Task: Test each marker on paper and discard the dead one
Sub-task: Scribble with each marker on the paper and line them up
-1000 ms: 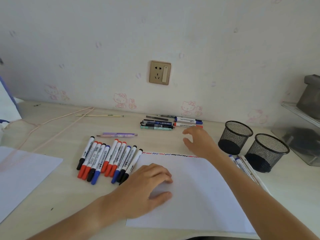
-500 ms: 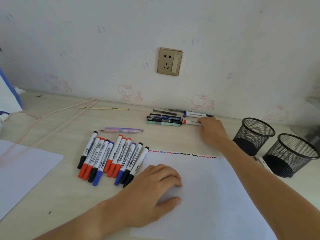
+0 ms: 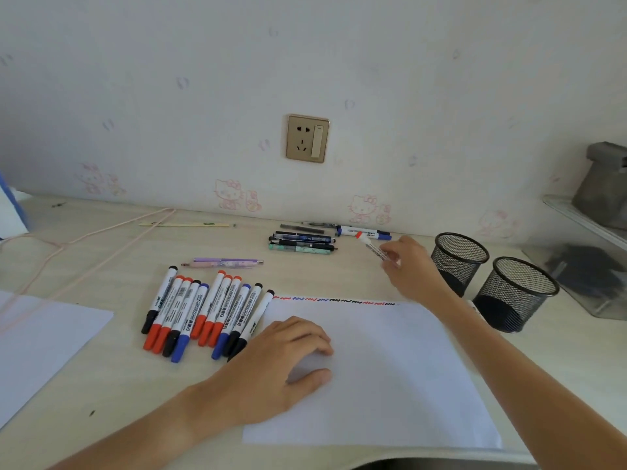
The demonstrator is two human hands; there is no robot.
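Observation:
A white sheet of paper point(image 3: 390, 378) lies on the desk with a row of red, blue and black squiggles along its far edge. My left hand point(image 3: 281, 364) rests on the sheet's left part, fingers loosely curved. My right hand point(image 3: 412, 266) is raised beyond the sheet and holds a white marker with a red end point(image 3: 371, 247), which points up and left. Left of the sheet lies a row of several capped markers point(image 3: 203, 317) in red, blue and black. A blue marker point(image 3: 364, 231) remains by the wall.
Two black mesh cups point(image 3: 459, 262) point(image 3: 515, 293) stand at the right of the sheet. Several dark pens point(image 3: 302, 242) lie near the wall, a purple pen point(image 3: 225, 262) in front of them. A second sheet point(image 3: 40, 340) lies at the left. A pink cord point(image 3: 101, 239) crosses the desk.
My right hand reached to the markers by the wall, took the red-ended one and lifted it back toward the sheet. My left hand stayed on the paper.

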